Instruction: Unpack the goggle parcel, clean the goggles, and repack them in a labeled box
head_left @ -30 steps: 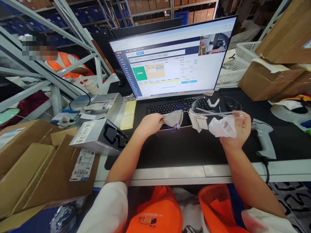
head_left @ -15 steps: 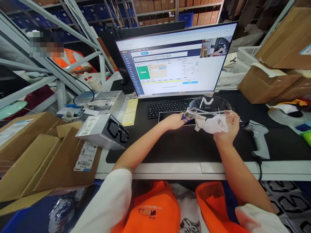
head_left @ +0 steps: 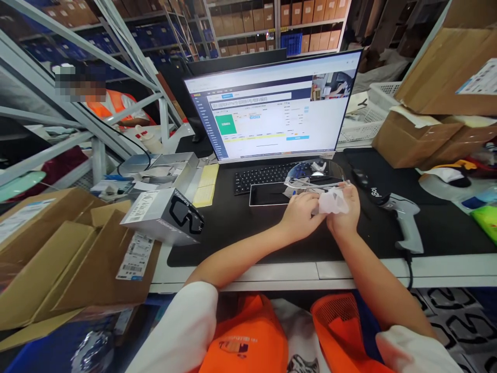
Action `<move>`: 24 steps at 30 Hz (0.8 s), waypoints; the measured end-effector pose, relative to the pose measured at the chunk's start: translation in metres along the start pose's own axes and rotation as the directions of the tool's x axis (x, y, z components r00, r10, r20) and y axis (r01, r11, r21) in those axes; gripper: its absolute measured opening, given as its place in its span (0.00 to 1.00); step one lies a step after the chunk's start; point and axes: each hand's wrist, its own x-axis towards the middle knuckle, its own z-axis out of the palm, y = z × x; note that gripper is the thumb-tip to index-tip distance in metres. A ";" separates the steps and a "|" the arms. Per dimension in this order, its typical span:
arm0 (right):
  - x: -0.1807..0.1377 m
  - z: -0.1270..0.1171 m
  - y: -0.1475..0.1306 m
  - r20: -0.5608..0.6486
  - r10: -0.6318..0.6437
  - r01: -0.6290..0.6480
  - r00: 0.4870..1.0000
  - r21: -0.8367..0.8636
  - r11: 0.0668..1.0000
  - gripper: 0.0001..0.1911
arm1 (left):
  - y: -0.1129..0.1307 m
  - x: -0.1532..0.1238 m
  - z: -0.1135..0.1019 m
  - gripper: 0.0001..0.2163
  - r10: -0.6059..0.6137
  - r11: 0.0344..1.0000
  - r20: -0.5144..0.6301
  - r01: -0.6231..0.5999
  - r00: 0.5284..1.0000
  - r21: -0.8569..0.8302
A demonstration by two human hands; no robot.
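Observation:
My right hand (head_left: pixel 345 211) is closed on a pair of clear safety glasses (head_left: pixel 315 175) and a crumpled white wrapper (head_left: pixel 332 202), held low over the black desk mat (head_left: pixel 248 228) in front of the keyboard (head_left: pixel 261 175). My left hand (head_left: pixel 301 216) is closed beside it, fingers pinching at the grey cloth pouch (head_left: pixel 290 191) and the wrapper by the glasses; the two hands touch. What exactly the left fingers grip is partly hidden.
A monitor (head_left: pixel 272 106) stands behind the keyboard. A grey glasses box (head_left: pixel 165 215) and open cardboard cartons (head_left: pixel 58 254) lie left. A barcode scanner (head_left: pixel 404 217) lies right, with cartons (head_left: pixel 423 134) and a white basket (head_left: pixel 365 116) behind. Another person in an orange vest (head_left: pixel 108 106) works far left.
My left hand moved right from the keyboard with the grey pouch and joined the right hand. Both hands and the glasses came lower and nearer to me.

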 end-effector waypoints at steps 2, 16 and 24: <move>0.005 -0.001 0.003 -0.031 -0.034 0.034 0.999 0.002 0.999 0.27 | 0.000 -0.006 -0.001 0.11 -0.037 0.997 -0.043 0.034 0.998 -0.070; 0.031 -0.018 0.005 -0.104 -0.119 0.116 0.987 -0.035 0.993 0.23 | -0.064 -0.030 -0.157 0.13 -0.222 0.901 -0.561 0.388 0.798 0.195; 0.033 -0.020 0.005 -0.108 -0.126 0.124 0.986 -0.027 0.992 0.23 | -0.057 -0.013 -0.085 0.19 -0.487 0.795 0.229 0.319 0.843 0.516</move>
